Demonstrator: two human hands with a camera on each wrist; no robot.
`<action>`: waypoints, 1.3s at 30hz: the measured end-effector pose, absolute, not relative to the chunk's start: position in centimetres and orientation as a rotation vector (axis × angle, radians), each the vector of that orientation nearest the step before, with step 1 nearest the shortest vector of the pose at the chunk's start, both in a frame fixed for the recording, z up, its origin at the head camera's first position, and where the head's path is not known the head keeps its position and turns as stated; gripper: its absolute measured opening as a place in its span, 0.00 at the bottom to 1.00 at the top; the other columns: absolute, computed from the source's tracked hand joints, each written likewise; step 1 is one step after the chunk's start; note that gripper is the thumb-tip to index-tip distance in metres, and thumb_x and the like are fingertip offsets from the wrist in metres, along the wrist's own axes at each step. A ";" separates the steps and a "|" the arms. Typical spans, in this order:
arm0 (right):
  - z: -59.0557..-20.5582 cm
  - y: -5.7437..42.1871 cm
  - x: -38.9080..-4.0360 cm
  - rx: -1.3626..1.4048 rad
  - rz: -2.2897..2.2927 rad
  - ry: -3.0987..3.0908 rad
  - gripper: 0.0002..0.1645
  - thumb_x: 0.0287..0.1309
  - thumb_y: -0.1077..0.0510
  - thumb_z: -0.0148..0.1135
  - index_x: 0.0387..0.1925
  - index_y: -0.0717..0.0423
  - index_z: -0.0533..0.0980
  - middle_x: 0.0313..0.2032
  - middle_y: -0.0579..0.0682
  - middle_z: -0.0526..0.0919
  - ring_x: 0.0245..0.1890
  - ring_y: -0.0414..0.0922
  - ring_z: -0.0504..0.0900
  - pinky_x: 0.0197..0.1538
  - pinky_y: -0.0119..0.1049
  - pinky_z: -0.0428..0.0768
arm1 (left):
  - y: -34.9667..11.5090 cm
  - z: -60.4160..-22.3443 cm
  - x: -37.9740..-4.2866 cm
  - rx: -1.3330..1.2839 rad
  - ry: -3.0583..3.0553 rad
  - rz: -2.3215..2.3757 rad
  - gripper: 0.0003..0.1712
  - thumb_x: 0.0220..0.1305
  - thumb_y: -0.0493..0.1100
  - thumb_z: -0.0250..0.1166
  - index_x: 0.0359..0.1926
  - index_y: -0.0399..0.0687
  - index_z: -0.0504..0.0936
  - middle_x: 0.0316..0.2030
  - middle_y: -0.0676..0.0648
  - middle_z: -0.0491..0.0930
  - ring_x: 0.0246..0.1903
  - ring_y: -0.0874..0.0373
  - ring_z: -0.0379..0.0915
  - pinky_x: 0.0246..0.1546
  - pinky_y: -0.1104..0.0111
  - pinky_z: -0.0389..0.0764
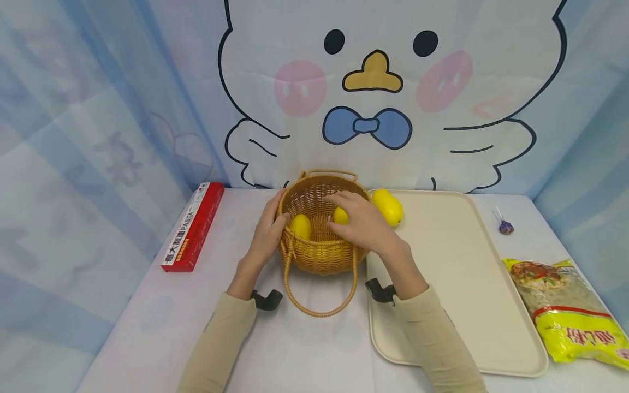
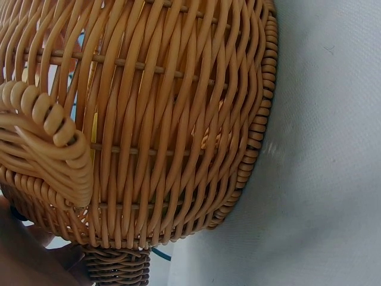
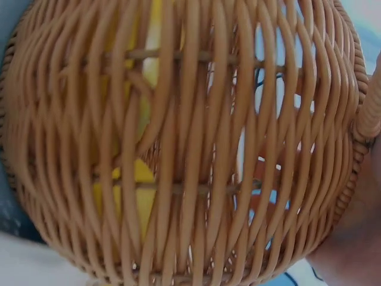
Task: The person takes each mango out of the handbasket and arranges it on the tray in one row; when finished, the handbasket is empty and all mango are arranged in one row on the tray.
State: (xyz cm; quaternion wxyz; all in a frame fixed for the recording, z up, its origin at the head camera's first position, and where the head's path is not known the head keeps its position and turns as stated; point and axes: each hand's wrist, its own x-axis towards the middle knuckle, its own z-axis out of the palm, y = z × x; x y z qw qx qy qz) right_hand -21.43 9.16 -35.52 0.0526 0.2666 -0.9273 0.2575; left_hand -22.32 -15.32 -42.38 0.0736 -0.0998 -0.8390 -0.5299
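A round wicker basket stands in front of me, its handle hanging toward me. My left hand holds its left side, thumb at the rim and fingers along the outside. One lemon lies inside at the left. My right hand reaches over the right rim, thumb and fingers around another lemon, partly hidden by the hand. A third yellow lemon lies just right of the basket on the tray's corner. Both wrist views mostly show the basket weave, with yellow fruit behind it on the right.
A beige tray lies to the right, under my right forearm. Beyond it are a wrapped lollipop and a yellow noodle bag. A red pasta box lies at the left. A printed curtain hangs behind the table.
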 end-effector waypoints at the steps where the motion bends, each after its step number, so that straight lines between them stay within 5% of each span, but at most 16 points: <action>1: -35.4 9.1 -21.4 0.806 0.760 -2.840 0.34 0.60 0.47 0.65 0.68 0.44 0.71 0.68 0.51 0.72 0.71 0.53 0.67 0.71 0.56 0.68 | -15.3 -42.3 -22.3 -0.299 -2.520 -1.591 0.36 0.71 0.50 0.47 0.77 0.71 0.51 0.77 0.53 0.53 0.75 0.53 0.53 0.75 0.51 0.59; 28: -34.4 7.1 -24.2 0.744 0.478 -3.230 0.36 0.59 0.57 0.62 0.70 0.54 0.68 0.69 0.56 0.71 0.72 0.57 0.66 0.74 0.53 0.65 | -15.5 -42.4 -22.2 -0.278 -2.523 -1.601 0.36 0.70 0.50 0.47 0.77 0.71 0.52 0.77 0.53 0.53 0.75 0.52 0.53 0.74 0.50 0.60; 34: -34.5 6.8 -24.2 0.711 0.401 -3.295 0.33 0.59 0.59 0.60 0.68 0.54 0.71 0.60 0.55 0.80 0.56 0.53 0.79 0.60 0.48 0.78 | -15.5 -42.5 -22.2 -0.286 -2.523 -1.587 0.36 0.70 0.50 0.47 0.77 0.72 0.52 0.77 0.53 0.54 0.75 0.52 0.53 0.74 0.50 0.60; 39: -34.5 6.7 -24.3 0.644 0.260 -3.336 0.23 0.59 0.58 0.58 0.57 0.55 0.77 0.46 0.54 0.84 0.40 0.50 0.79 0.45 0.45 0.79 | -15.4 -42.5 -22.3 -0.313 -2.513 -1.584 0.36 0.71 0.49 0.48 0.77 0.69 0.53 0.77 0.52 0.54 0.75 0.51 0.53 0.74 0.49 0.60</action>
